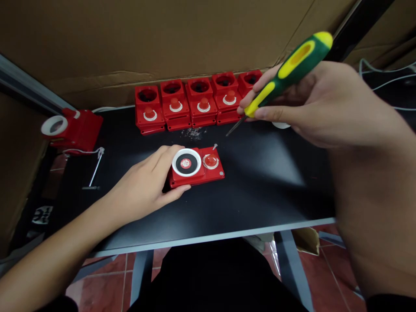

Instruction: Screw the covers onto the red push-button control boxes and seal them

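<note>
A red alarm box point(212, 175) lies flat on the black table, with a white-rimmed round black disc and a clear orange-red lens on its face. My left hand point(154, 177) grips its left end, thumb along the near side and fingers at the far side. One screw point(215, 147) stands up out of the box's far right corner; another screw head point(221, 173) sits flush at the near right corner. Raised above and to the right, my right hand point(312, 104) holds a green and yellow screwdriver point(286, 73). Its tip points down left, apart from the standing screw.
Several red housings point(198, 104) with round openings and orange domes stand in a row at the back, white crumbs point(194, 133) before them. Another red unit point(84, 128) with a white horn is at far left, near a thin metal T-shaped tool point(95, 173). Cardboard point(130, 39) walls the rear.
</note>
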Tool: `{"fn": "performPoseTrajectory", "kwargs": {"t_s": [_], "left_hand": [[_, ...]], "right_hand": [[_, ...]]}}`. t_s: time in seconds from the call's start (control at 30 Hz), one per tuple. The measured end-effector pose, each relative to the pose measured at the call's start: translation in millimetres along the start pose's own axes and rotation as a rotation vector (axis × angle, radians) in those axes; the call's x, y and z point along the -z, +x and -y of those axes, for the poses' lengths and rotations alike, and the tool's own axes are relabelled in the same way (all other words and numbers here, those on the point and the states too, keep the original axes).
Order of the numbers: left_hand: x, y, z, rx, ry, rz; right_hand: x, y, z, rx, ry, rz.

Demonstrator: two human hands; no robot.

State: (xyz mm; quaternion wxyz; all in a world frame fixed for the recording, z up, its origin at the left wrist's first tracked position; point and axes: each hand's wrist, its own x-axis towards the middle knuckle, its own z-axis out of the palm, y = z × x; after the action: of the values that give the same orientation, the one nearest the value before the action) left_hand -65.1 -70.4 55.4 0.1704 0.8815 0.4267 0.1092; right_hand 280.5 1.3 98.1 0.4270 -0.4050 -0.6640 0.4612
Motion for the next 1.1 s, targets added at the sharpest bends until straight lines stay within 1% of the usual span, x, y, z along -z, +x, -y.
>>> {"fn": "performPoseTrajectory", "kwargs": {"t_s": [0.13, 0.2, 0.27, 0.3, 0.37, 0.5, 0.6, 0.67, 0.77, 0.83, 0.87, 0.97, 1.0, 1.1], "left_hand": [[0.5, 0.4, -0.9, 0.010, -0.009, 0.001], [0.5, 0.7, -1.4, 0.024, -0.026, 0.011], [0.5, 0.8, -1.6, 0.036, -0.039, 0.012], [0.5, 0.7, -1.5, 0.038, -0.041, 0.010], [0.3, 0.6, -1.1, 0.036, -0.033, 0.006], [0.1, 0.3, -0.9, 0.024, -0.007, 0.000], [0.4, 0.3, -1.5, 0.023, -0.004, 0.001], [0.6, 0.4, -1.8, 0.024, -0.006, -0.001], [0.7, 0.6, -1.6, 0.021, -0.005, -0.008], [0.9, 0.9, -1.5, 0.021, -0.003, -0.004], [1.0, 1.1, -1.5, 0.022, -0.001, 0.000], [1.1, 1.2, -1.4, 0.028, 0.004, 0.013], [1.1, 1.1, -1.4, 0.028, 0.003, 0.013], [0.8, 0.6, -1.3, 0.030, -0.006, 0.009]], "right_hand": [[4.1, 5.2, -3.6, -0.052, -0.023, -0.040], [-0.9, 6.7, -8.7, -0.043, -0.014, -0.083], [-10.7, 5.9, -15.3, 0.007, -0.113, -0.089], [-16.6, 4.6, -18.8, 0.045, -0.208, -0.059], [-28.3, 0.9, -25.4, 0.139, -0.403, 0.042], [-43.9, -5.2, -35.0, 0.251, -0.581, 0.194], [-49.2, -6.4, -37.9, 0.295, -0.676, 0.241], [-50.6, -6.5, -36.8, 0.316, -0.684, 0.236], [-44.3, -5.4, -28.9, 0.342, -0.652, 0.174], [-30.7, -2.5, -20.5, 0.332, -0.659, 0.083], [-21.1, -0.1, -16.2, 0.323, -0.677, 0.019], [13.2, 9.7, -8.4, 0.220, -0.860, -0.305], [24.2, 13.2, -8.1, 0.176, -0.915, -0.385], [47.5, 20.8, -12.2, 0.070, -1.025, -0.519]]}}
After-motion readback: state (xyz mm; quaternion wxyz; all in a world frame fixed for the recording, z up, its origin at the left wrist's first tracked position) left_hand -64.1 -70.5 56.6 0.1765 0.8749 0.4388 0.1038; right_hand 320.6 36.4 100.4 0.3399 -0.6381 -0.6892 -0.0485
